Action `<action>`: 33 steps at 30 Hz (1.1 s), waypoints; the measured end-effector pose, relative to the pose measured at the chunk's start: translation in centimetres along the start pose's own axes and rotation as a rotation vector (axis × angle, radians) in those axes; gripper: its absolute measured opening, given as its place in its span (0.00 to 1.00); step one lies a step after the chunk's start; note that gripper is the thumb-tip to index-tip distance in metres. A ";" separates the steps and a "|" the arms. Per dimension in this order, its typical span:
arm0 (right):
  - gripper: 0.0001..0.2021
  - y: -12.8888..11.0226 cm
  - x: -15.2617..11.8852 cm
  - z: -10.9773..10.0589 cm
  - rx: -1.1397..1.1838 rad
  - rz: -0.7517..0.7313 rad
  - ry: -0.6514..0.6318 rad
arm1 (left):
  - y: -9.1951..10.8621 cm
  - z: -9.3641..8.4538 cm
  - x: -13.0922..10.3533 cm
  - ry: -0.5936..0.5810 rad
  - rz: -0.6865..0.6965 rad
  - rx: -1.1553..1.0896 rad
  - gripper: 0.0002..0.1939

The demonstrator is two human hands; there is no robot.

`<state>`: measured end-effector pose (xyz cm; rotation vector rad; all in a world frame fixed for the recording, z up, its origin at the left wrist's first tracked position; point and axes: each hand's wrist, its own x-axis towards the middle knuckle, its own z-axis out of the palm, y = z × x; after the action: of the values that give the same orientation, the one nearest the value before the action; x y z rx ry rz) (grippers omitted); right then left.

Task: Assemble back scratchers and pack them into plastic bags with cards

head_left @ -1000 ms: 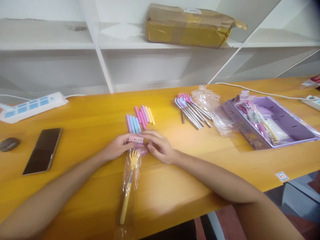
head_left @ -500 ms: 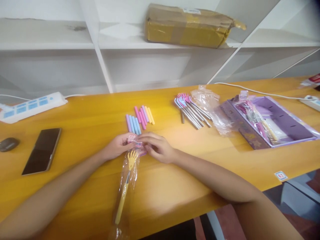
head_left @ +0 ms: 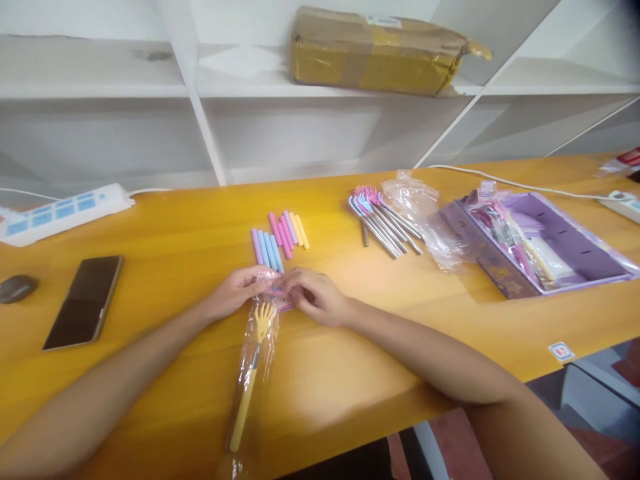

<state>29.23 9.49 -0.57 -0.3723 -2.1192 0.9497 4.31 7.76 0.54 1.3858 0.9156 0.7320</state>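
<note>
A yellow back scratcher (head_left: 249,383) with a hand-shaped head lies inside a clear plastic bag (head_left: 267,347), its handle pointing toward me. At the bag's top end is a pink printed card header (head_left: 273,287). My left hand (head_left: 240,291) pinches the left side of this header, thumb on top. On its right side my right hand (head_left: 316,297) has its fingers closed on the packaging; the fingertips are partly hidden. Just beyond my hands lie several loose handle sleeves (head_left: 269,249) in purple, blue, pink and yellow.
Metal-shafted scratcher heads (head_left: 383,220) are piled beside crumpled plastic (head_left: 420,213). A purple box (head_left: 595,283) at right holds more bagged scratchers. To the left lie a phone (head_left: 83,303), a dark mouse-like object (head_left: 18,289) and a power strip (head_left: 67,210). A taped carton (head_left: 375,53) sits on the shelf.
My right hand's fingers have drawn in and curled more tightly at the header. My left hand and the bagged scratcher have hardly moved.
</note>
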 end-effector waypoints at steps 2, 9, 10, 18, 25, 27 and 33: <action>0.12 0.0 0.0 0.0 -0.005 -0.002 0.000 | 0.2 0.0 0.0 0.009 0.007 0.054 0.19; 0.13 0.0 -0.3 0.1 -0.057 -0.011 0.034 | 0.3 0.0 0.1 -0.016 0.035 0.090 0.19; 0.12 0.0 -0.4 0.2 -0.065 -0.014 0.035 | 0.3 0.0 0.1 -0.021 0.034 0.089 0.19; 0.13 0.2 -0.5 0.3 -0.198 -0.053 0.017 | 0.6 0.1 0.0 -0.041 0.029 0.070 0.18; 0.09 0.1 -0.5 0.3 -0.417 -0.152 0.018 | 0.7 0.1 0.0 -0.022 0.048 0.064 0.16; 0.08 0.0 -0.4 0.3 -0.481 -0.172 0.011 | 0.8 0.1 0.0 -0.023 0.049 0.068 0.16; 0.07 0.0 -0.5 0.3 -0.556 -0.239 0.059 | 0.4 0.0 0.0 -0.025 0.034 0.070 0.15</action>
<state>29.34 9.06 -1.03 -0.3996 -2.2865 0.1986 4.32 7.80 0.97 1.4719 0.9075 0.7123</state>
